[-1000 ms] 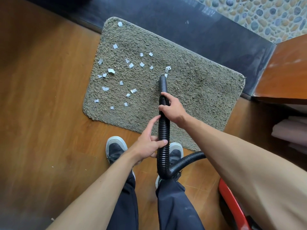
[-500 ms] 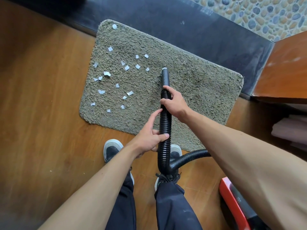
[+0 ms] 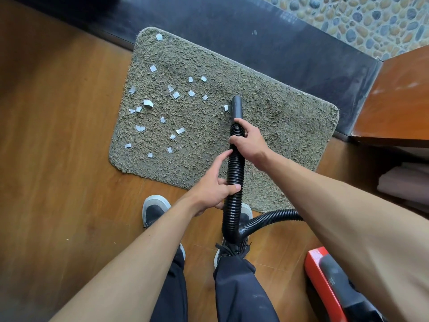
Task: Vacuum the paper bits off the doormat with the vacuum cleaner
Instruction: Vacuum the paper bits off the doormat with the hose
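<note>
A grey-green shaggy doormat (image 3: 278,126) lies on the wooden floor. Several white paper bits (image 3: 176,95) are scattered over its left half, and one bit (image 3: 225,108) lies right beside the nozzle. The black ribbed vacuum hose (image 3: 234,182) runs up from my feet, and its smooth nozzle tip (image 3: 236,105) points at the mat's middle. My right hand (image 3: 249,142) grips the hose just behind the nozzle. My left hand (image 3: 214,187) holds the hose lower down, thumb across it and index finger stretched along it.
The red and black vacuum body (image 3: 329,282) sits on the floor at lower right. A dark stone threshold (image 3: 267,40) runs behind the mat, with pebble paving beyond. A brown wooden door (image 3: 399,94) stands at the right. My two shoes (image 3: 154,210) stand at the mat's near edge.
The nozzle has taken up the paper bits that lay in front of its tip. One bit now lies at its left side. Both hands keep their hold on the hose.
</note>
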